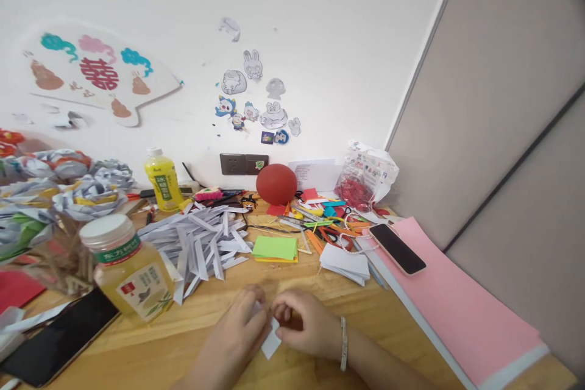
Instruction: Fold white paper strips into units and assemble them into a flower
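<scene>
A small piece of white paper (271, 342) is between my two hands near the front of the wooden table. My left hand (247, 323) is closed on it, thumb pressed against the fingers. From the other side, my right hand (307, 323) has its thumb at the paper's edge, with the fingers curled. A bracelet circles my right wrist. Beyond my hands lie a heap of folded white paper strips (201, 244), a pad of green and yellow paper (275, 248) and a stack of white paper slips (346, 263).
Left stand a large drink bottle (137, 274) and a yellow bottle (163, 183), near a dark phone (59, 335) and paper flowers (86, 195). Behind are a red balloon (276, 183), scissors and a plastic bag (365, 177). Right, another phone (397, 248) rests on pink paper (461, 304).
</scene>
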The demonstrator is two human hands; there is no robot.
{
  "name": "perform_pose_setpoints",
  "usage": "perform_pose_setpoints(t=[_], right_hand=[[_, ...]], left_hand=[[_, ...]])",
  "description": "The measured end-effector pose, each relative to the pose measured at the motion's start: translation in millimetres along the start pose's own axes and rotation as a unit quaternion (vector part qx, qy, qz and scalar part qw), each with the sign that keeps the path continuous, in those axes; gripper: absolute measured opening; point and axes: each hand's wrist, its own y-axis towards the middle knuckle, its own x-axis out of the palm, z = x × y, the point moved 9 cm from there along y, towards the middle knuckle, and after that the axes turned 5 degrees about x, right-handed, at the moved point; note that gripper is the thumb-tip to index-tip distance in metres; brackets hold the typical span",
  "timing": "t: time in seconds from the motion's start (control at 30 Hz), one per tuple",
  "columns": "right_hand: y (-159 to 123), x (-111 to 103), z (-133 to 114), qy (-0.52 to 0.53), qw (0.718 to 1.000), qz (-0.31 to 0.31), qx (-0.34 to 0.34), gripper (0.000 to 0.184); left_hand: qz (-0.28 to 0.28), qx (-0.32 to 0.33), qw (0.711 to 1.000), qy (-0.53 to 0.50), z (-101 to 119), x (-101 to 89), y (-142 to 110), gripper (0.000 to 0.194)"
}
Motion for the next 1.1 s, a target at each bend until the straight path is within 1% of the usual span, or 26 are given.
perform_pose_setpoints(t=[0.07, 0.1, 0.13, 0.17, 0.23, 0.27, 0.3, 0.33, 0.37, 0.4, 0.47, 0.53, 0.63, 0.73, 0.8, 0.87, 0.97, 1.1], right_hand=[[-1, -2, -6, -0.058, 0.998, -0.007, -0.03, 0.017], [-2, -3, -8, -0.083, 0.995, -0.012, -0.048, 0.015], [-3, -3, -11, -0.101, 0.992, -0.02, -0.067, 0.015], [-4, -4, -14, -0.109, 0.99, -0.03, -0.085, 0.016], [-7, -6, -17, -0.107, 0.987, -0.044, -0.114, 0.022], [-9, -7, -18, -0.103, 0.985, -0.047, -0.127, 0.026], [-10, -9, -19, -0.1, 0.984, -0.047, -0.138, 0.03], [-11, -10, -20, -0.1, 0.983, -0.045, -0.146, 0.034], [-12, -10, -20, -0.103, 0.982, -0.042, -0.152, 0.037], [-13, -10, -20, -0.11, 0.981, -0.038, -0.155, 0.039], [-13, -10, -18, -0.131, 0.979, -0.024, -0.152, 0.039], [-12, -10, -17, -0.155, 0.977, -0.008, -0.147, 0.033], [-12, -8, -19, -0.206, 0.966, 0.005, -0.155, 0.021], [-14, -5, -22, -0.28, 0.944, 0.0, -0.175, 0.022], [-15, -3, -24, -0.303, 0.934, -0.012, -0.187, 0.024], [-16, -4, -24, -0.293, 0.937, -0.027, -0.188, 0.022], [-16, -8, -18, -0.252, 0.953, -0.046, -0.164, 0.024], [-16, -8, -10, -0.19, 0.967, -0.072, -0.152, 0.025]], left_hand=[[-0.016, 0.038, 0.999, 0.003, 6, -1.6, 3, 0.017], [-0.023, 0.055, 0.998, 0.005, 8, -2.9, 3, 0.014], [-0.03, 0.068, 0.997, 0.008, 9, -4.1, 3, 0.012], [-0.042, 0.081, 0.996, 0.011, 11, -4.4, 3, 0.016], [-0.069, 0.108, 0.992, 0.018, 15, -3.7, 1, 0.031], [-0.075, 0.117, 0.99, 0.023, 17, -3.9, 1, 0.034], [-0.076, 0.12, 0.989, 0.03, 18, -4.7, 1, 0.032], [-0.07, 0.115, 0.99, 0.037, 18, -5.9, 1, 0.025], [-0.062, 0.105, 0.992, 0.044, 17, -7.2, 2, 0.018], [-0.052, 0.094, 0.993, 0.048, 17, -8.4, 2, 0.016], [-0.047, 0.09, 0.993, 0.052, 18, -7.4, 2, 0.023], [-0.06, 0.112, 0.99, 0.059, 24, -3.5, 1, 0.026], [-0.09, 0.149, 0.982, 0.074, 31, 1.5, 0, 0.026], [-0.11, 0.134, 0.982, 0.072, 27, 2.6, 2, 0.028], [-0.123, 0.116, 0.984, 0.06, 23, 3.3, 3, 0.029], [-0.136, 0.105, 0.984, 0.041, 20, 4.8, 3, 0.028], [-0.152, 0.095, 0.984, 0.014, 17, 7.8, 2, 0.025], [-0.152, 0.081, 0.985, 0.013, 15, 8.9, 1, 0.019]])
